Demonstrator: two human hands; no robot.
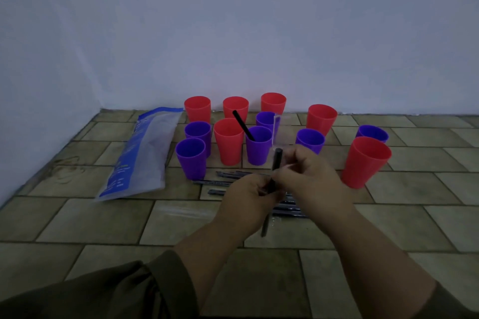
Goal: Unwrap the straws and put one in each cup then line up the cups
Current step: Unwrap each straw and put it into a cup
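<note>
Several red and purple cups stand on the tiled floor near the wall. One purple cup [258, 144] holds a black straw [243, 125] that leans left. Both my hands grip one black straw [276, 160] held almost upright in front of the cups. My left hand [246, 197] holds its lower part. My right hand [308, 173] pinches it higher up, where a clear wrapper [276, 132] sticks up off the straw's top. Several wrapped straws [228, 175] lie on the floor under my hands, partly hidden.
A blue and clear plastic bag [145, 153] lies flat to the left of the cups. A large red cup [365, 160] stands apart at the right with a purple cup [372, 133] behind it. An empty clear wrapper [186, 211] lies on the floor near my left arm.
</note>
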